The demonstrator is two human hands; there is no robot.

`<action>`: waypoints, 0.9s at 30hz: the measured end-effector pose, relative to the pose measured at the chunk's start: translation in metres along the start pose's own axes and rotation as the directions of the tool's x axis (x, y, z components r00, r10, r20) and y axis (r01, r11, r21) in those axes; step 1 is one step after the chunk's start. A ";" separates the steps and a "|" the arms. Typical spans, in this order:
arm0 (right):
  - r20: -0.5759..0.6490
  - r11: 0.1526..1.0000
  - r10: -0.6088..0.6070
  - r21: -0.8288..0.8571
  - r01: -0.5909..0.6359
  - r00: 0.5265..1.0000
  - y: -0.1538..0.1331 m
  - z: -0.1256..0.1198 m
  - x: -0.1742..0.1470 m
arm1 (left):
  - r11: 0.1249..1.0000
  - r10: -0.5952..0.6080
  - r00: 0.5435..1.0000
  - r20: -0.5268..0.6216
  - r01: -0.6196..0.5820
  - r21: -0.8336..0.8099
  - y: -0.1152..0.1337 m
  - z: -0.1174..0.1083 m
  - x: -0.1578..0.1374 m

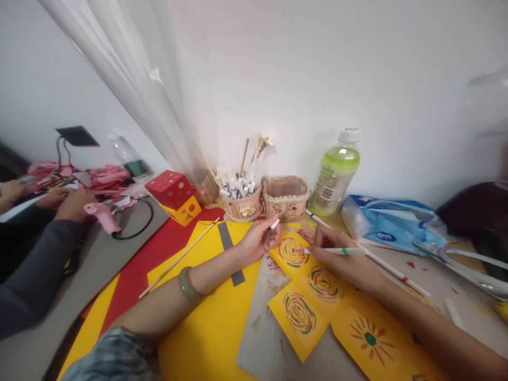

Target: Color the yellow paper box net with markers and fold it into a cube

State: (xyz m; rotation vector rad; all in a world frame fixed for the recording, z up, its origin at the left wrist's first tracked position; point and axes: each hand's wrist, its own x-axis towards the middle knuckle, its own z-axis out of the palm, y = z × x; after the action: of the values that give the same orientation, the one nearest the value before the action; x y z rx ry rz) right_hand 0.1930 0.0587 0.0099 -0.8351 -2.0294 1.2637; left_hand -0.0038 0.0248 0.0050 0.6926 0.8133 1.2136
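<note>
My right hand (333, 248) grips a white marker (349, 251) with a green band. Its tip touches the circular drawing (292, 252) on the upper square of a yellow paper cutout (278, 304). Two more swirl drawings and a sunburst with a green centre mark other parts of the cutout. Just left of the paper, my left hand (262, 238) is closed around a small white marker cap (274, 224). Under my left forearm lie a yellow sheet (206, 328) and a grey strip (230, 251).
Behind my hands stand a basket of markers (241, 203), another basket (286, 198) and a green drink bottle (335, 174). A tissue pack (392, 219) lies right. A red-and-yellow box (170, 190), a pink glue gun (103, 218) and another person's sleeve (51, 264) are left.
</note>
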 end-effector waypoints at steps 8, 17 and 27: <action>-0.089 1.000 0.011 0.016 -0.010 0.996 0.003 0.001 0.001 | 1.000 0.010 1.000 0.007 -0.010 0.005 0.001 0.000 0.001; -0.055 1.000 0.011 0.005 -0.011 0.998 0.007 0.004 0.003 | 0.999 0.016 1.000 0.022 -0.017 0.034 0.000 0.000 0.001; -0.022 1.000 0.011 -0.007 -0.012 1.000 0.003 0.003 0.003 | 0.998 0.024 1.000 0.018 -0.025 0.053 0.001 0.001 0.000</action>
State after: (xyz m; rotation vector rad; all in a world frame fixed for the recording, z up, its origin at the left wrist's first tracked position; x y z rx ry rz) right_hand 0.1894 0.0603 0.0066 -0.8614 -2.0151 1.2490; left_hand -0.0035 0.0252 0.0059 0.7575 0.8274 1.2099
